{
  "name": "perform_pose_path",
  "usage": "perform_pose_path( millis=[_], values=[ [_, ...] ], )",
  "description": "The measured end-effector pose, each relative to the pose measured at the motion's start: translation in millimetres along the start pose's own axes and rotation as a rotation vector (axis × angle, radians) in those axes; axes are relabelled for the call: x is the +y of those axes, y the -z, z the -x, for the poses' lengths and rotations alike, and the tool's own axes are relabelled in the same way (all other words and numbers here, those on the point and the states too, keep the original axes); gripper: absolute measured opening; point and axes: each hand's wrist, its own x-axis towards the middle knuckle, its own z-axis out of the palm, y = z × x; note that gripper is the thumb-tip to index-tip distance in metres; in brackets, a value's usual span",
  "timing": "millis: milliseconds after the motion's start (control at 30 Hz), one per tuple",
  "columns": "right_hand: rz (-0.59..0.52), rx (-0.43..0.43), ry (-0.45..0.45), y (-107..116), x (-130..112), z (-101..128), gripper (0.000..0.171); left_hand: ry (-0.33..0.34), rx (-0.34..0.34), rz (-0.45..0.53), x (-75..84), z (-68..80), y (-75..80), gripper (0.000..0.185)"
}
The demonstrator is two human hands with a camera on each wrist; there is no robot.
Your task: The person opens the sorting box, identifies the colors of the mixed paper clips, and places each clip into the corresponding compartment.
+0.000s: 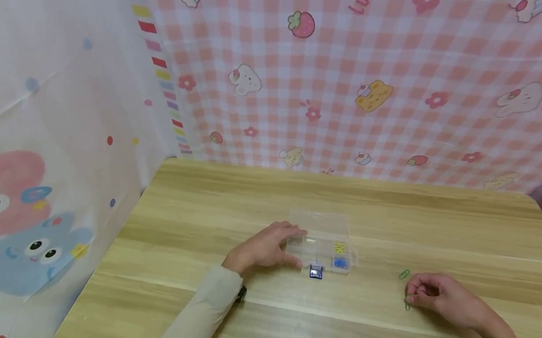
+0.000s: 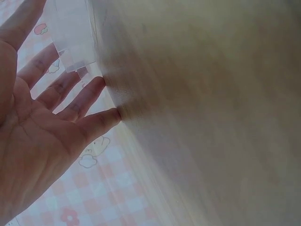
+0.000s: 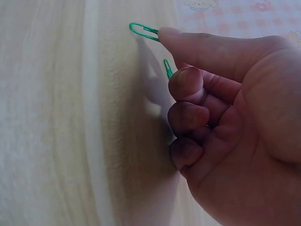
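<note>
From the head view, the left hand [image 1: 265, 248] rests with spread, straight fingers on the clear compartment box [image 1: 323, 242], while the right hand [image 1: 438, 296] curls beside a green paper clip [image 1: 404, 274] on the wooden table [image 1: 193, 301]. The left wrist view shows flat, relaxed fingers [image 2: 89, 94] at the box edge. In the right wrist view, fingertips [image 3: 188, 80] pinch thin green wire; so slight a clip could slip from them.

Soft, even light fills the head view, bright and low in contrast, with slight bending at the edges. The left wrist view is hazy and washed out, the counter [image 2: 211, 117] blurred. In the right wrist view the right hand [image 3: 225, 127] casts a soft shadow leftward onto the counter; focus is fair.
</note>
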Motion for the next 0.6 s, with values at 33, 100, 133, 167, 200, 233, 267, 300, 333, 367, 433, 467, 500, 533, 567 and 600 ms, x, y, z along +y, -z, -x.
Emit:
perform_pose_path(
  millis=[33,100,133,167,200,233,267,300,333,367,433,467,500,533,567,600],
  values=[
    [0.0,0.0,-0.001,1,0,1,0.005,0.0,-0.001,-0.001,0.6,-1.0,0.6,0.073],
    [-0.005,-0.002,-0.005,3,-2,1,0.005,-0.001,-0.003,-0.01,1.7,-2.5,1.6,0.073],
    [-0.009,-0.003,-0.008,4,-3,1,0.006,-0.003,-0.004,-0.013,2.1,-3.0,2.2,0.073],
    [-0.011,-0.002,-0.008,5,-4,0,0.008,-0.003,-0.004,-0.016,2.4,-3.4,2.6,0.073],
    [-0.004,0.003,-0.004,6,-5,-1,0.009,-0.003,-0.006,-0.017,2.6,-3.5,3.1,0.073],
    [0.001,0.009,0.0,6,-7,-2,0.01,-0.002,-0.005,-0.017,2.9,-3.3,3.5,0.073],
    [0.0,0.015,0.009,7,-8,-4,0.011,-0.001,-0.006,-0.017,3.0,-3.2,3.8,0.073],
    [0.004,0.026,0.011,7,-10,-5,0.012,0.0,-0.006,-0.014,3.1,-2.9,3.9,0.073],
    [0.008,0.036,0.008,7,-13,-7,0.011,0.002,-0.006,-0.014,2.9,-2.8,3.9,0.073],
    [0.017,0.048,0.007,7,-15,-9,0.011,0.003,-0.006,-0.012,3.0,-2.5,3.8,0.073],
    [0.026,0.07,-0.001,7,-19,-13,0.009,0.007,-0.006,-0.006,2.9,-1.9,3.3,0.072],
    [0.026,0.078,-0.007,6,-22,-15,0.008,0.008,-0.006,-0.003,2.9,-1.5,2.8,0.072],
    [0.027,0.089,-0.018,5,-24,-17,0.007,0.009,-0.006,-0.001,2.9,-1.2,2.4,0.072],
    [0.025,0.094,-0.024,5,-26,-19,0.005,0.011,-0.006,0.002,3.0,-0.8,1.9,0.072],
    [0.021,0.1,-0.03,4,-29,-21,0.005,0.012,-0.007,0.004,3.3,-0.3,1.6,0.072],
    [0.016,0.107,-0.034,3,-31,-24,0.005,0.014,-0.009,0.005,3.3,0.1,1.1,0.072]
  ],
)
